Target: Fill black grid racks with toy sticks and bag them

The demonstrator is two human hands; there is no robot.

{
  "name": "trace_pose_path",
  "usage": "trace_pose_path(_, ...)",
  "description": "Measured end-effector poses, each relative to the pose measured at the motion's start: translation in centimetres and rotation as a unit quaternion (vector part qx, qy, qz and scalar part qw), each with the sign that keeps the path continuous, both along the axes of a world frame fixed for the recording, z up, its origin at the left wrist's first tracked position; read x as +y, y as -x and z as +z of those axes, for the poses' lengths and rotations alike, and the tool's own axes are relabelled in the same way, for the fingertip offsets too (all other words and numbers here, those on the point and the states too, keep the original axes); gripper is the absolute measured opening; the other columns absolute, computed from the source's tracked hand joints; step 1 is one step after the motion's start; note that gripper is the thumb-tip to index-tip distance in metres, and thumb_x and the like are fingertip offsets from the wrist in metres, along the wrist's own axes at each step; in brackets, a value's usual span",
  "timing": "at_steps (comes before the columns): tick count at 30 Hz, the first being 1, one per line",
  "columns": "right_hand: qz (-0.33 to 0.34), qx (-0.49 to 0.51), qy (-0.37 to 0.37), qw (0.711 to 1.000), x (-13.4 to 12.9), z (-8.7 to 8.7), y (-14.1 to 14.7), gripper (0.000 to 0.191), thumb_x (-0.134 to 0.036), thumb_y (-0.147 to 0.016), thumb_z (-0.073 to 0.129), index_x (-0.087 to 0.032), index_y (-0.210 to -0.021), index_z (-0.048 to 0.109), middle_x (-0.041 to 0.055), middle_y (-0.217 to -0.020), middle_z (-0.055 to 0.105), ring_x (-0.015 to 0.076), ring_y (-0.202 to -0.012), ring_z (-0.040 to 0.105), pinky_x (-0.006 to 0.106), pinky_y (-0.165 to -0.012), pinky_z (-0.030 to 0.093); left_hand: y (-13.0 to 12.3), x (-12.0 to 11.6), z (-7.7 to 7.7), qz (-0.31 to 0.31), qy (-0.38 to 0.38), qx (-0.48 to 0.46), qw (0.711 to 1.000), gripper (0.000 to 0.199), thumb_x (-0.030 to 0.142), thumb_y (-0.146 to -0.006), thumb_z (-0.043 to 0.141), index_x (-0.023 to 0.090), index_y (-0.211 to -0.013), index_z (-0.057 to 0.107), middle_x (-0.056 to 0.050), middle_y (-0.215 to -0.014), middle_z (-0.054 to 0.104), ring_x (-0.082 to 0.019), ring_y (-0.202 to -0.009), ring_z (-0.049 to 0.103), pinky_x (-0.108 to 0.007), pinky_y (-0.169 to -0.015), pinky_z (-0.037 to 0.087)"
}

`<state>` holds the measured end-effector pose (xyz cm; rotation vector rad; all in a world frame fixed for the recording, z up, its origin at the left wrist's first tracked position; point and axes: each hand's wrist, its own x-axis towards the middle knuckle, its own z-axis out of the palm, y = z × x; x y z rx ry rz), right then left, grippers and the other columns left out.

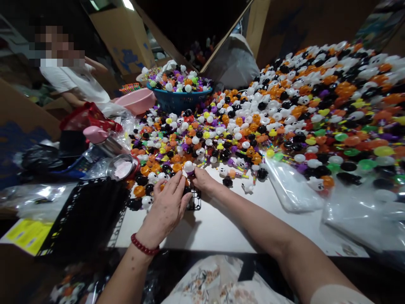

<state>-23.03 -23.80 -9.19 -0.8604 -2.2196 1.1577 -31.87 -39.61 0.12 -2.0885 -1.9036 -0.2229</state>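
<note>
My right hand (204,181) is closed round a small plastic toy with a white round top (189,167) and a dark lower part. Beside it, my left hand (167,204), with a red bead bracelet on the wrist, lies palm down with its fingers stretched out. A small black grid tray (196,202) shows partly beneath the hands; the fingers hide most of it. Orange pumpkin toys (139,191) and white ghost toys (147,202) lie just left of my left hand. To the right of my right hand a ghost toy (248,187) rests on the white tabletop (221,228).
A large heap of toys (284,97) covers the table's back and right. Clear plastic bags (291,190) lie at the right. A blue basket (177,100), a pink basin (136,101) and a pink-lidded bottle (106,139) stand behind left. Black trays (85,215) are stacked left. A person (74,80) is nearby.
</note>
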Motion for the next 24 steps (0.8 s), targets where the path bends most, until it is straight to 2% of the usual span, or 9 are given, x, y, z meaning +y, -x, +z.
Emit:
trace_pose_path(6, 0.065, -0.036, -0.051, 0.996, 0.0, 0.1, 0.0, 0.021, -0.015, -0.079, 0.058, -0.019, -0.098, 0.067, 0.0046, -0.093, 0.070, 0.0184, -0.081, 0.062, 0.027, -0.074, 0.047, 0.2, 0.0, -0.3, -0.008, -0.008, 0.001, 1.000, 0.043, 0.034, -0.101, 0.039, 0.011, -0.136, 0.051, -0.019, -0.146, 0.049, -0.026, -0.132, 0.052, -0.047, -0.109, 0.028)
trace_pose_path(10, 0.065, -0.047, -0.062, 0.995, -0.2, -0.2, 0.7, 0.019, -0.021, -0.078, 0.064, -0.019, -0.097, 0.069, 0.0043, -0.088, 0.070, 0.0192, -0.079, 0.062, 0.027, -0.071, 0.046, 0.2, 0.1, -0.2, -0.006, -0.011, 0.000, 1.000, 0.043, 0.034, -0.101, 0.039, 0.012, -0.136, 0.050, -0.020, -0.146, 0.049, -0.026, -0.132, 0.051, -0.047, -0.109, 0.028)
trace_pose_path(14, 0.069, -0.083, -0.070, 0.992, -0.1, 0.4, 0.4, 0.019, -0.015, -0.078, 0.064, -0.018, -0.095, 0.071, 0.0045, -0.087, 0.070, 0.0191, -0.080, 0.063, 0.027, -0.072, 0.047, 0.2, 0.0, -0.2, -0.010, -0.016, 0.002, 1.000, 0.043, 0.036, -0.101, 0.040, 0.012, -0.135, 0.051, -0.020, -0.146, 0.049, -0.027, -0.134, 0.049, -0.048, -0.110, 0.028)
trace_pose_path(16, 0.055, -0.085, -0.093, 0.991, 0.0, 1.3, -1.3, 0.029, -0.012, -0.080, 0.064, -0.016, -0.108, 0.068, 0.0071, -0.102, 0.070, 0.0193, -0.091, 0.062, 0.028, -0.081, 0.047, 0.2, -0.2, -0.3, -0.011, -0.018, 0.000, 1.000, 0.044, 0.036, -0.101, 0.041, 0.013, -0.136, 0.050, -0.020, -0.148, 0.047, -0.027, -0.135, 0.048, -0.049, -0.110, 0.027)
trace_pose_path(18, 0.023, -0.086, -0.127, 0.988, 0.2, 2.4, -4.4, 0.037, -0.012, -0.085, 0.061, -0.015, -0.121, 0.062, 0.0104, -0.117, 0.065, 0.0193, -0.103, 0.059, 0.029, -0.089, 0.045, 0.2, -0.5, -0.2, -0.010, -0.020, -0.005, 1.000, 0.045, 0.036, -0.100, 0.041, 0.014, -0.138, 0.049, -0.019, -0.150, 0.045, -0.028, -0.135, 0.047, -0.050, -0.111, 0.026)
trace_pose_path(20, -0.024, -0.140, -0.174, 0.974, 0.5, 3.4, -8.2, 0.033, -0.011, -0.089, 0.054, -0.015, -0.120, 0.062, 0.0117, -0.119, 0.062, 0.0197, -0.104, 0.057, 0.029, -0.089, 0.044, 0.2, -0.6, 0.1, -0.006, -0.018, -0.007, 1.000, 0.045, 0.035, -0.100, 0.040, 0.015, -0.140, 0.048, -0.018, -0.150, 0.044, -0.028, -0.136, 0.046, -0.050, -0.112, 0.026)
trace_pose_path(22, -0.086, -0.240, -0.231, 0.939, 1.1, 4.0, -11.7, 0.027, -0.009, -0.089, 0.050, -0.013, -0.110, 0.066, 0.0143, -0.114, 0.060, 0.0230, -0.102, 0.055, 0.031, -0.087, 0.043, -0.1, -0.4, 0.8, 0.000, -0.014, -0.008, 1.000, 0.045, 0.035, -0.101, 0.038, 0.016, -0.141, 0.047, -0.017, -0.151, 0.044, -0.028, -0.138, 0.045, -0.050, -0.112, 0.025)
trace_pose_path(24, -0.110, -0.324, -0.265, 0.902, 1.8, 3.9, -14.2, 0.023, -0.010, -0.088, 0.051, -0.011, -0.103, 0.068, 0.0169, -0.110, 0.059, 0.0265, -0.101, 0.053, 0.034, -0.085, 0.041, -0.4, 0.2, 1.5, -0.004, -0.007, -0.010, 1.000, 0.045, 0.036, -0.102, 0.036, 0.018, -0.141, 0.048, -0.015, -0.152, 0.043, -0.027, -0.139, 0.042, -0.049, -0.112, 0.026)
